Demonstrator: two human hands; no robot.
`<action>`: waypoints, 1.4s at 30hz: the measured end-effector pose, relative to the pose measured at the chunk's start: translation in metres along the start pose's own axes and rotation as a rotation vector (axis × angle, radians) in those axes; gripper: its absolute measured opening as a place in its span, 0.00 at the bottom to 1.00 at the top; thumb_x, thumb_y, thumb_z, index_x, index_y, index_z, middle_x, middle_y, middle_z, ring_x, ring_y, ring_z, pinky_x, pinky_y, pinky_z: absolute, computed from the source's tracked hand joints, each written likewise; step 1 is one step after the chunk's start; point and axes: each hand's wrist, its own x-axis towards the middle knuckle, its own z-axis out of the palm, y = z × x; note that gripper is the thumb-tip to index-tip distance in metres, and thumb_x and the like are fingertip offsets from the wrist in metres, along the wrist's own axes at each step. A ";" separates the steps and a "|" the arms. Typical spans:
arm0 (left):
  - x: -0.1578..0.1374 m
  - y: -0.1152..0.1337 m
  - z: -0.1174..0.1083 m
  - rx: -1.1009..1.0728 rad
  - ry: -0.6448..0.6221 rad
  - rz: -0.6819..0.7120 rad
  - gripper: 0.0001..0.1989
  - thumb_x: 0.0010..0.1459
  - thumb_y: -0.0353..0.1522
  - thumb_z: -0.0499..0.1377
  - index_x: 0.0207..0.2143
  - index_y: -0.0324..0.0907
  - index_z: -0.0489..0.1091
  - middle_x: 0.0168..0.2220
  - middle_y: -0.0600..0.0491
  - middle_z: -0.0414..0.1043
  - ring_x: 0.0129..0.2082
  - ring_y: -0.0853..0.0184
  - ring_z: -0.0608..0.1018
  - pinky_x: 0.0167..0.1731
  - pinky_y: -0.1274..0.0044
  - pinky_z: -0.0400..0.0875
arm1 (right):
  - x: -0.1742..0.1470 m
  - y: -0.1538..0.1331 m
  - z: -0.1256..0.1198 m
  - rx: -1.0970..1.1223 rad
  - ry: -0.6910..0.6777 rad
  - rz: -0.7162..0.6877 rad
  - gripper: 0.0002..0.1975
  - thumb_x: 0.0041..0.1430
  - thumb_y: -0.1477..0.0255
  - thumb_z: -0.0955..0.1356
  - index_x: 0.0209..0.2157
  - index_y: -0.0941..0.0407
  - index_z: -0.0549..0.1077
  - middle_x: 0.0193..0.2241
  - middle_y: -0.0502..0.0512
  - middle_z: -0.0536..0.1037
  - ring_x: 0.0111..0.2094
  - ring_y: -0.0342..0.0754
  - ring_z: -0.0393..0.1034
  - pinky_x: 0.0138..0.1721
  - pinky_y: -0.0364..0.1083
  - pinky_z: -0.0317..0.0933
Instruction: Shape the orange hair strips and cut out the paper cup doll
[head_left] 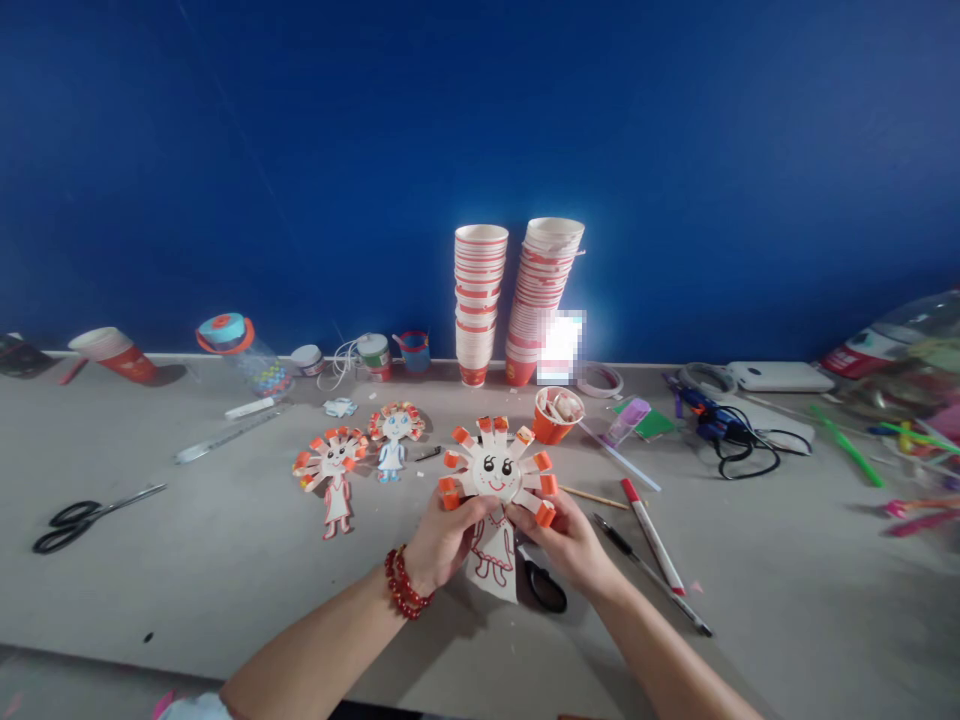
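Lower centre, left hand [448, 540] and right hand [568, 545] pinch paper head [496, 474] and body [493, 556], seemingly aligning them. Next likely wants steadiness.

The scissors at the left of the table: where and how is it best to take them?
Best, I think, by the black handle loops, coming from the left: the scissors lie flat, loops leftward, while the blades point right and slightly away.
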 end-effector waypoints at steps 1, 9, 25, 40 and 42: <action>0.000 0.000 0.001 -0.001 -0.005 0.003 0.11 0.47 0.29 0.65 0.36 0.36 0.76 0.36 0.46 0.78 0.35 0.60 0.79 0.37 0.73 0.72 | 0.000 0.000 0.000 -0.022 0.007 -0.006 0.09 0.54 0.66 0.70 0.29 0.57 0.71 0.25 0.49 0.67 0.26 0.41 0.59 0.27 0.39 0.58; 0.001 -0.001 0.003 -0.042 -0.004 -0.013 0.13 0.48 0.29 0.65 0.38 0.36 0.75 0.36 0.45 0.78 0.37 0.59 0.79 0.39 0.71 0.72 | 0.001 0.002 -0.001 -0.093 0.064 -0.028 0.12 0.54 0.61 0.69 0.30 0.57 0.71 0.25 0.50 0.69 0.26 0.43 0.61 0.26 0.40 0.60; 0.000 0.000 0.000 -0.074 0.020 -0.137 0.12 0.45 0.29 0.67 0.34 0.35 0.75 0.32 0.45 0.78 0.30 0.62 0.78 0.33 0.71 0.72 | 0.001 -0.014 -0.003 -0.385 -0.088 -0.200 0.11 0.60 0.66 0.64 0.28 0.57 0.69 0.25 0.52 0.68 0.26 0.45 0.60 0.29 0.43 0.60; 0.000 0.001 0.001 -0.058 0.048 -0.085 0.12 0.45 0.29 0.67 0.35 0.35 0.75 0.33 0.47 0.78 0.32 0.63 0.79 0.36 0.74 0.72 | 0.000 -0.002 -0.002 -0.315 -0.013 -0.112 0.13 0.56 0.63 0.68 0.25 0.57 0.69 0.24 0.51 0.69 0.26 0.45 0.61 0.28 0.42 0.60; 0.000 0.001 0.002 -0.062 0.051 -0.081 0.12 0.45 0.29 0.67 0.35 0.35 0.75 0.34 0.46 0.78 0.33 0.61 0.79 0.37 0.73 0.72 | -0.001 0.001 -0.002 -0.287 0.012 -0.092 0.14 0.54 0.62 0.69 0.24 0.57 0.69 0.23 0.50 0.67 0.24 0.43 0.59 0.26 0.41 0.58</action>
